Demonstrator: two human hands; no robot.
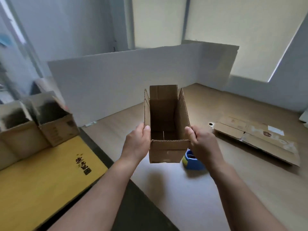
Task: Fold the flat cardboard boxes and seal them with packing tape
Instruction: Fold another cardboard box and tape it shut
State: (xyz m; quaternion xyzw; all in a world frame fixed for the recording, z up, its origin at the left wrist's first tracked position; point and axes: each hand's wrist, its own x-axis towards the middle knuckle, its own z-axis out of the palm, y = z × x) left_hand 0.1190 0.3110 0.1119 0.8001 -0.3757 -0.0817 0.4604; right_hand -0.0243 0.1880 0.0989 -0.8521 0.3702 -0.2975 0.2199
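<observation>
Box: an opened cardboard box (166,124), top flaps up, was held above the wooden table (233,189).
Left hand (138,142): gripped its left wall.
Right hand (202,142): gripped its right wall.
Tape dispenser (191,161): blue, on the table beneath.
Flat cardboard (260,139): lay right.

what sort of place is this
Likely a makeshift packing desk in an office: white partition behind the wooden desk, flattened cardboard boxes lying on it, a blue tape dispenser by the open box.

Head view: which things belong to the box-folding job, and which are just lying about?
Job: cardboard box, gripped by left hand and right hand; blue tape dispenser; flat cardboard.
Lying about: yellow board; white partition.
</observation>
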